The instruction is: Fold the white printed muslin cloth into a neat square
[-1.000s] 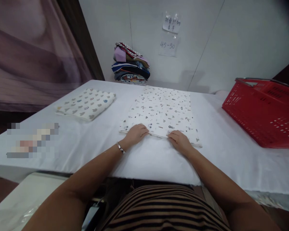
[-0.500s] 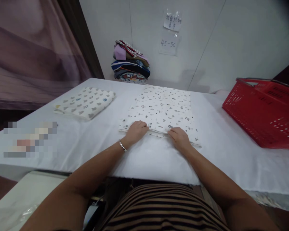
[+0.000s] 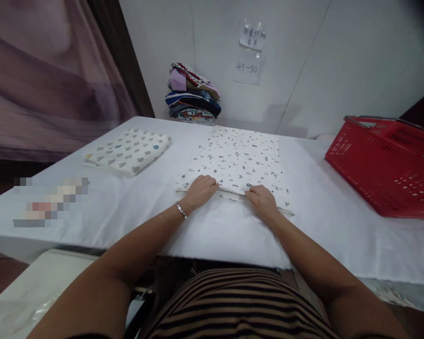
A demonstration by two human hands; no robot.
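A white cloth with small grey prints [image 3: 238, 157] lies flat and layered on the white-covered table [image 3: 212, 235] before me. My left hand [image 3: 202, 190] pinches its near edge left of the middle, fingers closed over the fabric. On the right part of that same edge, my right hand [image 3: 261, 200] grips the cloth between thumb and fingers. Between the hands the edge is slightly raised, and a lower layer shows beneath it. To the left rests a folded cream cloth with grey mouse-head shapes [image 3: 129, 150], apart from both hands.
On the right stands a red plastic basket [image 3: 385, 165]. A pile of folded fabrics [image 3: 193, 94] is at the back against the wall, below two paper signs [image 3: 249, 52]. A blurred-out item [image 3: 51, 202] lies at the table's left. A purplish curtain [image 3: 49, 80] hangs at the far left.
The view has shifted slightly. Both hands keep their hold on the cloth's near edge, with hardly any movement.
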